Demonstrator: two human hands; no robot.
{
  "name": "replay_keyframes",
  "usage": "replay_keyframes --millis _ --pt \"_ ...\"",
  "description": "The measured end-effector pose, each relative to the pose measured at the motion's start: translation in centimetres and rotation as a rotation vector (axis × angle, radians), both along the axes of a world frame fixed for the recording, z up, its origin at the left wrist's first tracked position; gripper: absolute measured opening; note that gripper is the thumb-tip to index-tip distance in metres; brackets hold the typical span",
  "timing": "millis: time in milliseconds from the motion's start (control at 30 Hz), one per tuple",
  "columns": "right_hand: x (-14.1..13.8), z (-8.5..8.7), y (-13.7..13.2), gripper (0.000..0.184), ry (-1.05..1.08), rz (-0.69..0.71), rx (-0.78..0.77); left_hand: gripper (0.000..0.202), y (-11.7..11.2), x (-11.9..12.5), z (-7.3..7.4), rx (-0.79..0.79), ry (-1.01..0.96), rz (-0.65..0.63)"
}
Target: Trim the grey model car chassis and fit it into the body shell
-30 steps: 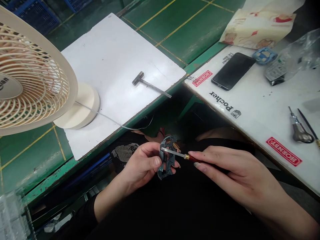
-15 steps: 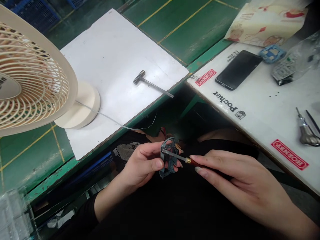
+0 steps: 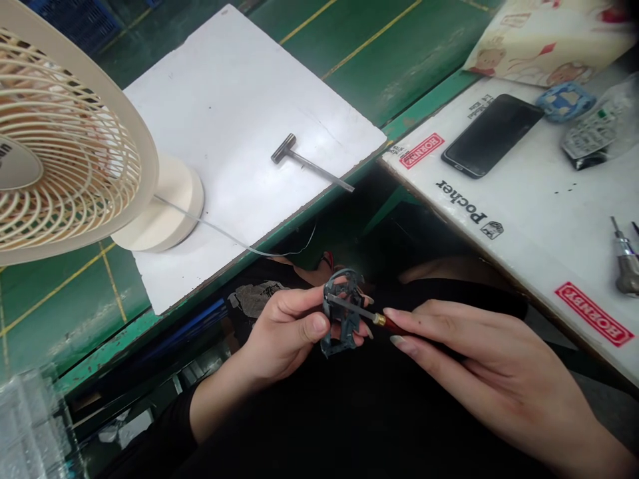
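Above my lap, my left hand [image 3: 294, 329] grips a dark grey frame-like part [image 3: 332, 346] by its left side, thumb in front and fingertips showing behind it. The part has a curved top and open gaps through the middle. My right hand [image 3: 474, 366] pinches the reddish-brown handle of a small file [image 3: 357, 309] with a brass collar. The thin, flat metal blade points left, and its tip lies at the upper left of the grey part's frame. Whether the tip touches the inside edge or passes through it, I cannot tell.
A cream fan [image 3: 164, 206] and a metal hammer [image 3: 312, 166] are on the white board [image 3: 210, 113]. On the right-hand table are a black phone [image 3: 492, 135], a blue object [image 3: 566, 102], a bagged part [image 3: 594, 133] and a metal-handled tool [image 3: 626, 266]. A cable hangs over the board's edge.
The view has shifted slightly, so the tables' contents sit a little differently in it. Both hands keep their holds on the part and file, with hardly any relative movement visible.
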State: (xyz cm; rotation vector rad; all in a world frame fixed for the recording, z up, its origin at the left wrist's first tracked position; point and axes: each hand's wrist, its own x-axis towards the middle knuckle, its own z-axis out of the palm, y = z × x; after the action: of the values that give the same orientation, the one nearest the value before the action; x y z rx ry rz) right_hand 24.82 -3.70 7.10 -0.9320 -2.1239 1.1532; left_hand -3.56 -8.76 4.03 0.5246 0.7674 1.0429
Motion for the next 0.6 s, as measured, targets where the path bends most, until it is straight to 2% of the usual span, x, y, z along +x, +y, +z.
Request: replay_keyframes --millis 167,300,600 --pt "0.8 0.4 0.5 0.029 -0.077 0.040 0.040 0.040 0.1 -0.6 0.1 -0.057 -0.076 -0.091" --pt "1.1 1.1 0.6 0.029 -0.094 0.067 0.085 0.031 -0.1 -1.1 -0.2 0.005 -0.001 -0.102" --pt "1.1 1.8 -0.4 0.030 -0.137 0.002 0.101 0.022 -0.3 -1.2 -0.1 0.086 0.104 -0.094"
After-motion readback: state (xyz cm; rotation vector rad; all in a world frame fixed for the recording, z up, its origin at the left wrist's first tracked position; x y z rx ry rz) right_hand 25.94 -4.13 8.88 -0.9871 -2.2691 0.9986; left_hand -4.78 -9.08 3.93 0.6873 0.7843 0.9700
